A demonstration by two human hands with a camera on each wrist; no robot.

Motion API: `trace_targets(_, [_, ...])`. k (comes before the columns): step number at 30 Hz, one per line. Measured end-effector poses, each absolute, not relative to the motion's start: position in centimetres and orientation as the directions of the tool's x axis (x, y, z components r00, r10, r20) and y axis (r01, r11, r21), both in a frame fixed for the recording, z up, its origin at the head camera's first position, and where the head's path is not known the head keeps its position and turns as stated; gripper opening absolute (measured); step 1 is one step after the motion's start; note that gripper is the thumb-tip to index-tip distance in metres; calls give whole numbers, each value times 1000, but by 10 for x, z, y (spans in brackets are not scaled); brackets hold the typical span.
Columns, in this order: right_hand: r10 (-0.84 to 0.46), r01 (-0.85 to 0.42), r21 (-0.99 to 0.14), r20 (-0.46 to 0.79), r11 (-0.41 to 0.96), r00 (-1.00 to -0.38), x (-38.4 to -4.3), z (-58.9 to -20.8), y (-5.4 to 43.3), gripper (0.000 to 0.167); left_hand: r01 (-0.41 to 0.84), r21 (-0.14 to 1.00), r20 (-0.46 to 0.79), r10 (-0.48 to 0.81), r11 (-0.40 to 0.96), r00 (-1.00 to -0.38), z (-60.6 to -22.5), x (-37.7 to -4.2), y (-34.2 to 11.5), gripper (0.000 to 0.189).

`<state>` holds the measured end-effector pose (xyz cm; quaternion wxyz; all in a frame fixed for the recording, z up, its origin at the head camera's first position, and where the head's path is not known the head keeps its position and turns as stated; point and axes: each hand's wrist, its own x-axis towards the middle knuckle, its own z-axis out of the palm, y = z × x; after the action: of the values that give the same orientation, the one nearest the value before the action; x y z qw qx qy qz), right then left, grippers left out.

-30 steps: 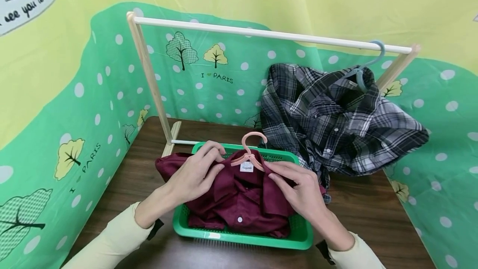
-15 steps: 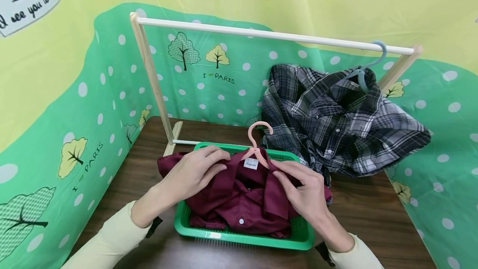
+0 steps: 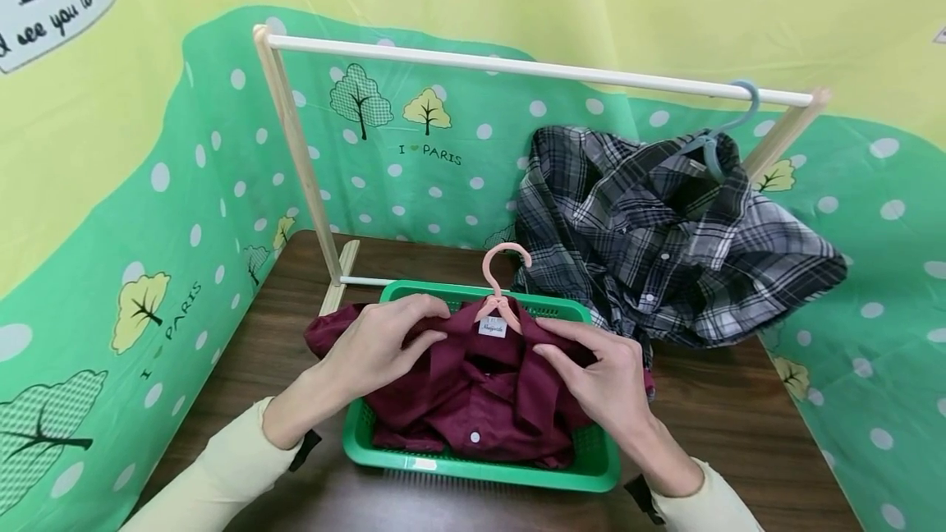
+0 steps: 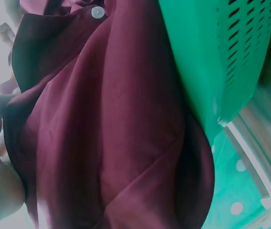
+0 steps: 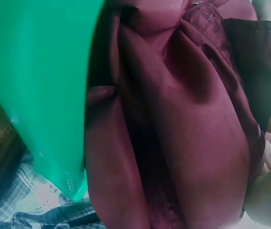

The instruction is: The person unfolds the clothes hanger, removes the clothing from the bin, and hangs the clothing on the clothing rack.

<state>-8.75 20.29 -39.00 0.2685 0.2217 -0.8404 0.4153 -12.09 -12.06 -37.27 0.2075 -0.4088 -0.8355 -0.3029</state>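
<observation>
A maroon shirt (image 3: 480, 401) with a white button lies over the green basket (image 3: 480, 474), a pink hanger (image 3: 497, 277) set in its collar with the hook sticking up. My left hand (image 3: 384, 347) pinches the shirt at the shoulder left of the collar. On the other side my right hand (image 3: 602, 368) pinches the opposite shoulder. In the left wrist view the shirt (image 4: 130, 105) drapes past the basket wall (image 4: 202, 62), with my fingers (image 4: 2, 186) at the left edge. The right wrist view shows the shirt (image 5: 197, 124) hanging in folds from my fingers (image 5: 268, 200).
Behind the basket stands a clothes rack with a white rail (image 3: 517, 67) and wooden posts (image 3: 291, 138). A black and grey plaid shirt (image 3: 650, 245) hangs at its right end on a blue hanger (image 3: 750, 101). Its hem comes down close to the basket's back right corner.
The pink hanger has sunk lower into the collar, its arms now mostly under the cloth, and its hook stands more upright. Both hands keep their hold on the shoulders, shifting only slightly.
</observation>
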Motion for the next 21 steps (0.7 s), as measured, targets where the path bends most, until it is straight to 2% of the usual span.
trace_targets(5, [-148, -604, -583, 642, 543, -752, -88, -390, 203, 45, 770, 360, 555, 542, 527, -631, -369, -121, -125, 34])
trace_targets(14, [-118, -608, -607, 651, 513, -750, -88, -390, 207, 43, 773, 277, 628, 501, 571, -596, -368, -125, -147, 37])
trace_targets(21, [-112, -620, -592, 671, 515, -733, -88, -393, 211, 44, 777, 292, 635, 494, 558, -594, -374, -130, -161, 25])
